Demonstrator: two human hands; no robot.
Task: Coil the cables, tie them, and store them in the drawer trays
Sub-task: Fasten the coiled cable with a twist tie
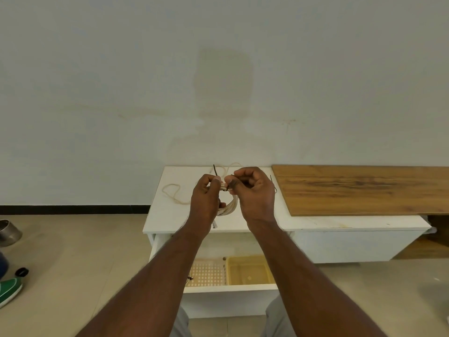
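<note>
A coiled white cable (228, 207) hangs between my hands above the white cabinet top (170, 215). My left hand (206, 198) grips the coil and pinches one end of a thin dark tie (215, 170), which sticks up past its fingers. My right hand (252, 193) pinches the tie's other end at the top of the coil. A loose white cable (173, 193) lies on the cabinet top to the left. Below, the open drawer (230, 288) holds a perforated white tray (209, 273) and a yellow tray (250, 269).
A wooden board (359, 190) lies across the cabinet top on the right. A metal pot (8, 232), a green shoe (9, 288) and a small black object (22, 272) sit on the floor at the left. The wall stands close behind the cabinet.
</note>
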